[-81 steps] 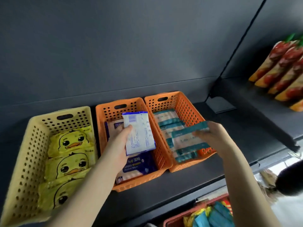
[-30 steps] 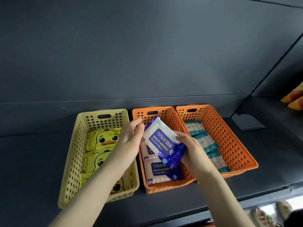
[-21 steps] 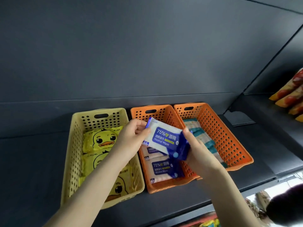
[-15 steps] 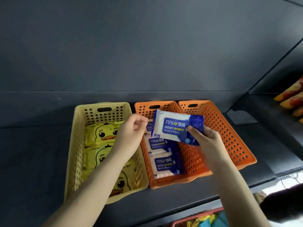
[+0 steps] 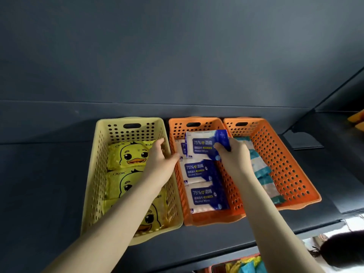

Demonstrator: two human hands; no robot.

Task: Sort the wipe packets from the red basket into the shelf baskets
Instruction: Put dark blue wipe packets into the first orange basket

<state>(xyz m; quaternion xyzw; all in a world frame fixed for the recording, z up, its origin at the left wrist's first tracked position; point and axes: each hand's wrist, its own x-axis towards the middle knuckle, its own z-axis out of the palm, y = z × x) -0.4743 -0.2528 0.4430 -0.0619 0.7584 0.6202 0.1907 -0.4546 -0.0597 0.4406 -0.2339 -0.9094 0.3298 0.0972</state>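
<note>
My right hand (image 5: 232, 156) pinches a blue-and-white alcohol wipe packet (image 5: 202, 145) by its right end, holding it low over the back of the middle orange basket (image 5: 178, 174). Similar blue packets (image 5: 202, 196) lie in that basket. My left hand (image 5: 160, 160) rests with straight fingers on the rim between this basket and the yellow basket (image 5: 94, 174), which holds yellow duck packets (image 5: 128, 154). The right orange basket (image 5: 285, 164) holds teal-striped packets (image 5: 264, 174). A corner of the red basket (image 5: 212, 268) with loose packets shows at the bottom edge.
The three baskets stand side by side on a dark shelf (image 5: 49, 184) against a dark back panel. A second shelf section (image 5: 334, 134) adjoins at the right with orange packs (image 5: 358, 121) at the frame's edge. A person's dark hair (image 5: 342, 251) shows at the lower right.
My right hand has lowered the blue packet toward the back of the middle orange basket. My left hand has let go of it and moved onto the basket rims.
</note>
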